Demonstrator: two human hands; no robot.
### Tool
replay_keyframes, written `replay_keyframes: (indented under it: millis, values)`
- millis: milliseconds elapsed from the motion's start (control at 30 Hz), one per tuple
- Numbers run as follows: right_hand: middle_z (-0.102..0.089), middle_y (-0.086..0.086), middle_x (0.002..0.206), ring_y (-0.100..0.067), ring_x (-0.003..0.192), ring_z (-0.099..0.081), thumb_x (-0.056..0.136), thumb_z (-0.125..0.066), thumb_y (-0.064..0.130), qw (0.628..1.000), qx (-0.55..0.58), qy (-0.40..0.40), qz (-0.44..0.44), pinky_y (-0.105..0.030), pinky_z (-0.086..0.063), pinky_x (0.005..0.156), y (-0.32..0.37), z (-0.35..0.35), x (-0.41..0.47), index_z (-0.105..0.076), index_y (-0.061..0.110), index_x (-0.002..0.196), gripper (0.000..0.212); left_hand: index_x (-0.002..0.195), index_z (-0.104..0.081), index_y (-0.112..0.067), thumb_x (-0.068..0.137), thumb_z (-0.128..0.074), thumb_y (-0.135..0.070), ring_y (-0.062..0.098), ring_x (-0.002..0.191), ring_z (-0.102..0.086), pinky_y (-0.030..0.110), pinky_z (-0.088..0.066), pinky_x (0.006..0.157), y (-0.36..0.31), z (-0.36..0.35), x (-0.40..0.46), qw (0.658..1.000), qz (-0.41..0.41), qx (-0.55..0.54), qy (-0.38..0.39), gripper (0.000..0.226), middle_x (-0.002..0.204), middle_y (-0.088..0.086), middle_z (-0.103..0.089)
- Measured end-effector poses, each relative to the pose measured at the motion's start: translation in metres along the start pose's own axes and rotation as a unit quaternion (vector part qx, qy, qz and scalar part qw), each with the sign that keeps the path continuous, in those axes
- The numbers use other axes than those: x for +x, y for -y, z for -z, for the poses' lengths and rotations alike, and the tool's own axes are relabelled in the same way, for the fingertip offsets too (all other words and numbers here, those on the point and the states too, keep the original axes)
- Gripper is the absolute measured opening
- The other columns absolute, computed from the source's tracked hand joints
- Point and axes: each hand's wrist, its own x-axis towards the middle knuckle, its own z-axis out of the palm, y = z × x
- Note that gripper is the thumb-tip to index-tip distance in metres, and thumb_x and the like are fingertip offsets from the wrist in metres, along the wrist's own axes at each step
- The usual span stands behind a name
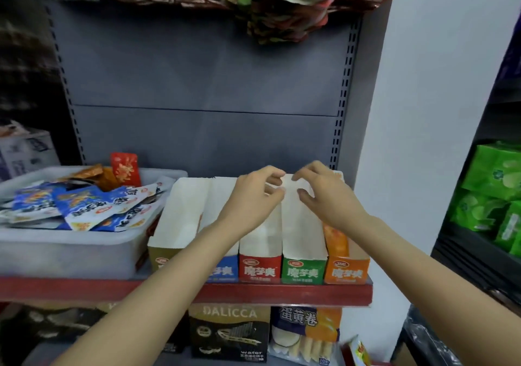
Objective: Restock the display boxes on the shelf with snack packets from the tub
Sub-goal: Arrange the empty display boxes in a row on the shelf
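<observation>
Five narrow display boxes stand in a row on the shelf: gold (165,261), blue (225,270), red (260,270), green (303,271) and orange (346,272). Their white insides look bare, except the orange one, which holds orange packets (334,237). My left hand (252,196) and my right hand (327,196) meet over the back of the green box, and their curled fingers and thumbs pinch its white rear wall from either side. To the left sits the grey tub (70,253), heaped with blue snack packets (107,208) and a red one (125,168).
The shelf has a red front lip (253,292) and a grey back panel (203,84). Packets hang from above (282,13). Below stand a wafer carton (228,334) and an egg-roll pack (306,334). A white wall (423,112) and green packs (490,193) lie to the right.
</observation>
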Motion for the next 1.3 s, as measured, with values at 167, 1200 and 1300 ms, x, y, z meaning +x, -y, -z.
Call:
replay_keyframes:
  millis: [167, 1200, 1300]
  values:
    - [-0.058, -0.002, 0.108, -0.017, 0.096, -0.058, 0.092, -0.052, 0.019, 0.990, 0.126, 0.020, 0.066, -0.034, -0.049, 0.083, 0.087, -0.020, 0.036, -0.060, 0.017, 0.112, 0.022, 0.101, -0.063, -0.020, 0.088, -0.057, -0.012, 0.001, 0.078, -0.058, 0.007, -0.042, 0.065, 0.047, 0.084, -0.022, 0.988, 0.000, 0.060, -0.145, 0.017, 0.086, -0.012, -0.063]
    - [-0.039, -0.002, 0.148, -0.022, 0.133, -0.039, 0.094, -0.035, 0.058, 0.910, 0.125, 0.392, 0.047, -0.032, -0.030, 0.106, 0.271, -0.145, 0.165, -0.038, 0.019, 0.144, 0.064, 0.094, -0.059, -0.004, 0.086, -0.056, -0.014, 0.029, 0.097, -0.060, 0.033, -0.048, 0.072, 0.215, 0.255, 0.012, 0.877, 0.189, 0.426, 0.117, 0.013, 0.106, 0.014, -0.063]
    - [-0.042, -0.002, 0.146, -0.022, 0.131, -0.041, 0.095, -0.033, 0.058, 0.908, 0.117, 0.400, 0.044, -0.030, -0.032, 0.101, 0.272, -0.142, 0.163, -0.040, 0.020, 0.143, 0.062, 0.097, -0.073, -0.012, 0.084, -0.059, -0.012, 0.027, 0.096, -0.063, 0.040, -0.053, 0.084, 0.223, 0.258, 0.010, 0.897, 0.180, 0.395, 0.088, 0.018, 0.102, 0.009, -0.067]
